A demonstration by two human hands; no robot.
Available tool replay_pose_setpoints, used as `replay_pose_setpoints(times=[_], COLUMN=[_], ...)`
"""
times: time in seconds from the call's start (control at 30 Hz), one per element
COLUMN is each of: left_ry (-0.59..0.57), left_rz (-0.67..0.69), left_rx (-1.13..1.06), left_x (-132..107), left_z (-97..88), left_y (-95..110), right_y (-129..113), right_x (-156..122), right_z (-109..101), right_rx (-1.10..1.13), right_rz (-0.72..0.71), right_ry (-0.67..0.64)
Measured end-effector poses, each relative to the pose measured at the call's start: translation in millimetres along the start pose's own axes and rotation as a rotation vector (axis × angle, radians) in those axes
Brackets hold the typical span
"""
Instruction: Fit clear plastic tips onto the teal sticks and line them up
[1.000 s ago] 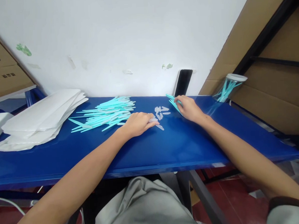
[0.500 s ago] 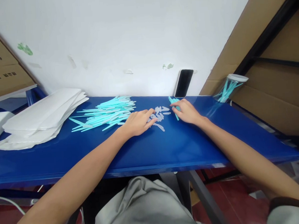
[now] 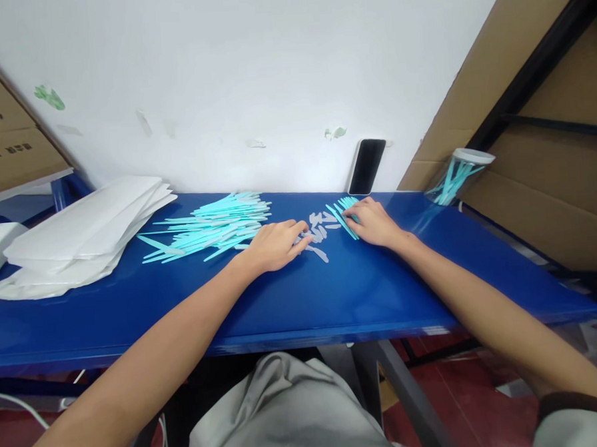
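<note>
the left hand [image 3: 274, 246], thumb and forefinger parted, is over small translucent pale strips [image 3: 320, 234]; the right hand [image 3: 373, 222] rests on slim turquoise sticks [image 3: 342, 222] on the glossy blue table [image 3: 303, 303], below a white wall [image 3: 250, 72]. whether either grips anything is hidden; i cannot tell. the brown cardboard box [image 3: 4, 142] is cut off.

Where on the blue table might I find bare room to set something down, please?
There is bare blue table between the forearms, and between the right hand and the jar. It is crowded around the left hand, between the turquoise pile and translucent pieces.
</note>
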State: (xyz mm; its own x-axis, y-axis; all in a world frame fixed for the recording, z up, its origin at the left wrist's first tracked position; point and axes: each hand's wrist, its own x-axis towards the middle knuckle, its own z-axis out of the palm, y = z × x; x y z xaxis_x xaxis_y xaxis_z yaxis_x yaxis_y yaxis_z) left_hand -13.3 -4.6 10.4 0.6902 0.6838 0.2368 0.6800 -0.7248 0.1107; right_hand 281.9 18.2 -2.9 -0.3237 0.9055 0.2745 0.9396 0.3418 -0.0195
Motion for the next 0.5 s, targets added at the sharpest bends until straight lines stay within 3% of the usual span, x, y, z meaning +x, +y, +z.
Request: replay_pose_setpoints(times=[0.5], left_ry=[-0.003], left_rz=[0.003], left_rx=[0.038], left_x=[1.2], left_z=[1.4], left_y=[0.4], right_y=[2.6], right_x=[2.9], right_z=[5.6], right_rx=[0.015], right_rz=[-0.077], right_ry=[-0.019])
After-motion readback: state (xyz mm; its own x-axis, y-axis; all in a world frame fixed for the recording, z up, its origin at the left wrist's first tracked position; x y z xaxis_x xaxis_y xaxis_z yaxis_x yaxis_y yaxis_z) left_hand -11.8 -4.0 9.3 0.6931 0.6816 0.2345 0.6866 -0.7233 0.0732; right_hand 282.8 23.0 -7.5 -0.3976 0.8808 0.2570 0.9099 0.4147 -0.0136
